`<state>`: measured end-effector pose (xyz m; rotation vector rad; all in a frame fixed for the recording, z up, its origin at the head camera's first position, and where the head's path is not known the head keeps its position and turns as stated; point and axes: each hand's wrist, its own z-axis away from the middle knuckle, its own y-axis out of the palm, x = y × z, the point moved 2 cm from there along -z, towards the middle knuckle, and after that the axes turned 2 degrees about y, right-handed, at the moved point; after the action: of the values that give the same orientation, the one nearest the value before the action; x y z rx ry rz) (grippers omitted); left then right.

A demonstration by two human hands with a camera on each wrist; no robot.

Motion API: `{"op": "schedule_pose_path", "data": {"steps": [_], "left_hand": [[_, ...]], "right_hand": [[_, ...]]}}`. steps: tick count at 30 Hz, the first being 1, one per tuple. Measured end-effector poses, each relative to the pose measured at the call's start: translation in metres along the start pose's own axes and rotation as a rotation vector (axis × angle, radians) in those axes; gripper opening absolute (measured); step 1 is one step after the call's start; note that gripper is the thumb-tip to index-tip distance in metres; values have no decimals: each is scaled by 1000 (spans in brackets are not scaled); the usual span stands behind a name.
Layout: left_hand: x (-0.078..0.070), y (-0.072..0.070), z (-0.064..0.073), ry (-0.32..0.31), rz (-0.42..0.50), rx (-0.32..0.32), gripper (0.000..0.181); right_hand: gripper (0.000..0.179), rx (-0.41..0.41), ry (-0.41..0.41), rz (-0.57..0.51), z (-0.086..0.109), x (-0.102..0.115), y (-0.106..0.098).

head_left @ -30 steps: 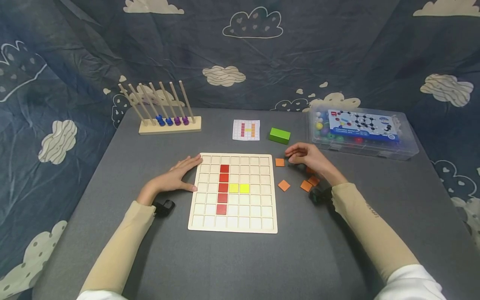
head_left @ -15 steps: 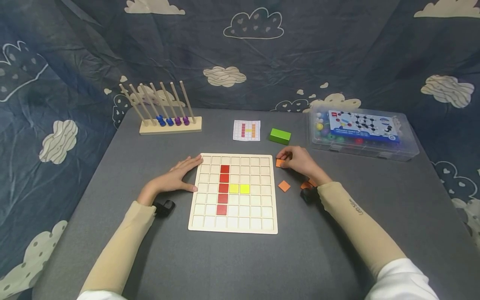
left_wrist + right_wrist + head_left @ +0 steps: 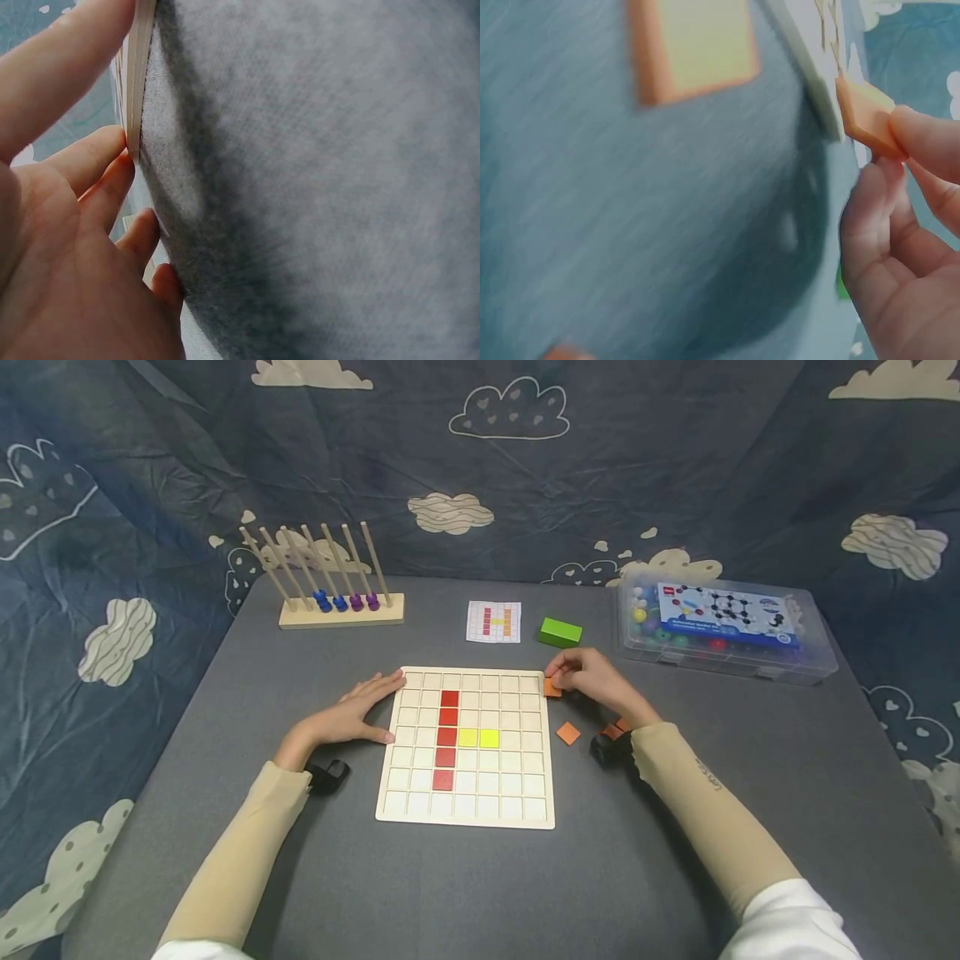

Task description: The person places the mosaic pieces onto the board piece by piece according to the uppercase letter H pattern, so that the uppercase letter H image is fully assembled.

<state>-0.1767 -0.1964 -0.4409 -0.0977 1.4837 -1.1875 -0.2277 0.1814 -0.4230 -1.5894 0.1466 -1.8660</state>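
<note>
On the gray desk (image 3: 480, 893) we have a wooden grid board (image 3: 467, 782). Our left hand (image 3: 347, 712), fingers spread, touches its left edge; our right hand (image 3: 597, 678) pinches an orange tile (image 3: 866, 120) between its fingers at the board's upper right corner. Five red tiles (image 3: 446, 737) and two yellow tiles (image 3: 468, 738) lie in the board's cells.

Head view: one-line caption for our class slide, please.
Right hand pinches an orange tile by the grid board as the left hand touches its left edge.
</note>
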Motion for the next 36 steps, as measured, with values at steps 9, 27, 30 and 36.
{"op": "schedule_pose_path", "data": {"steps": [9,27,30,36], "left_hand": [[1,0,0,-3,2,-1,93],[2,0,0,-2,3,-2,92],[2,0,0,-2,6,-1,92],[2,0,0,-8,5,3,93]], "right_hand": [[12,98,-84,-36,-13,23,33],[7,68,-163,147,-14,27,46],[10,102,-151,33,-10,22,37],[20,136,-71,-124,2,4,16]]}}
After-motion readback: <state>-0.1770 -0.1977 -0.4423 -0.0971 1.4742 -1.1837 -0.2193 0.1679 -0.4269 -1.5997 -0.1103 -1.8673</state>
